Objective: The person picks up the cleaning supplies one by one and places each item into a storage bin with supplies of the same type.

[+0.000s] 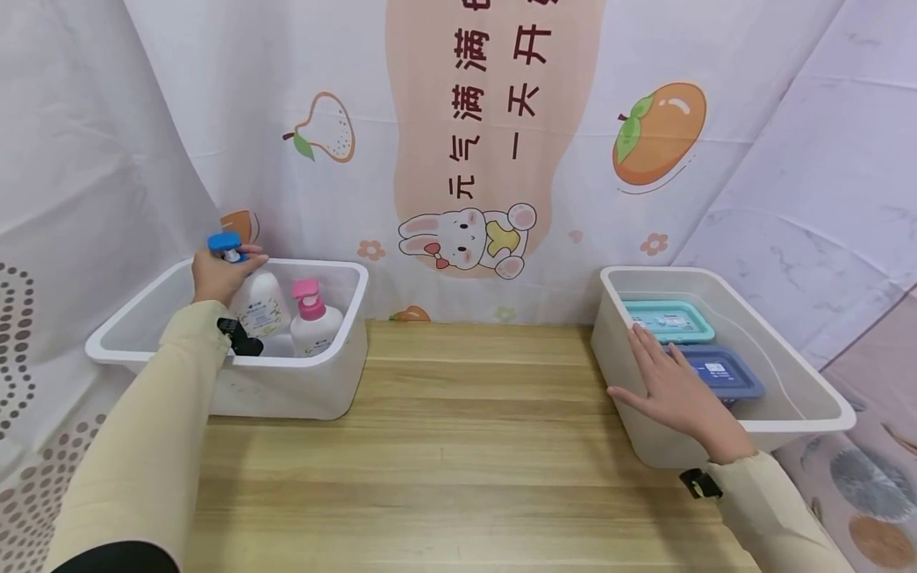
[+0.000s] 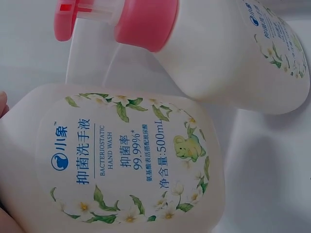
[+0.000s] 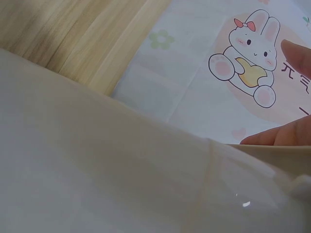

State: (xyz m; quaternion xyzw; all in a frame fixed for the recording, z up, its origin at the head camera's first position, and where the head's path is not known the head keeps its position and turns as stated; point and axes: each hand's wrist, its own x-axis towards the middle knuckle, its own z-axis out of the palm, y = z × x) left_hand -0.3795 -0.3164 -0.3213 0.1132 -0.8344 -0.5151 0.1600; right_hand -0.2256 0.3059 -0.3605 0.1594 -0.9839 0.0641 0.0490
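In the head view my left hand (image 1: 218,274) grips a white hand wash bottle with a blue pump (image 1: 261,306) around its neck, inside the left white bin (image 1: 286,390). Beside it stands a second hand wash bottle with a pink pump (image 1: 315,326). The left wrist view shows the held bottle's flowered label (image 2: 131,160) up close, next to the pink-pump bottle (image 2: 218,53). My right hand (image 1: 669,390), fingers straight, is over the near left side of the right bin (image 1: 802,390). In that bin lie a teal-lidded box (image 1: 669,321) and a blue-lidded box (image 1: 723,372), partly behind the hand.
A wooden table (image 1: 444,461) lies between the two bins. Behind it hangs a white printed cloth (image 1: 329,207) with a rabbit and fruit drawings. Cloth (image 1: 64,199) also closes off the left side, near the left bin.
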